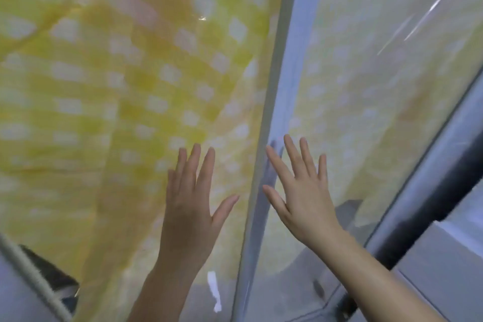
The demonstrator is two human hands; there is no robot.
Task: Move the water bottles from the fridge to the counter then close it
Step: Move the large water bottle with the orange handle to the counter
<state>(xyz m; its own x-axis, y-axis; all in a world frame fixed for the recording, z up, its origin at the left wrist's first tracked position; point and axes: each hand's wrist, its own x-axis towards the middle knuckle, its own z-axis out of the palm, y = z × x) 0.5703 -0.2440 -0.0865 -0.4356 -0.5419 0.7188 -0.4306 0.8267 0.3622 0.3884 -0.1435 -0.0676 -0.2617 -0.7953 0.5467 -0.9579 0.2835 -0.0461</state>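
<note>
Hands flat on fridge doors [295, 21]
L hand [190, 206] left of centre seam [271, 91], R hand [303, 198] right; fingers straight, spread. Yellow reflection [117, 81] obscures doors.

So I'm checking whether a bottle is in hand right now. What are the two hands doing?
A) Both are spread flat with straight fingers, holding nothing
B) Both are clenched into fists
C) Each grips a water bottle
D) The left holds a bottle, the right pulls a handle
A: the left hand and right hand show straight, spread fingers, one on either side of the vertical seam, with no bottle in view.
</note>
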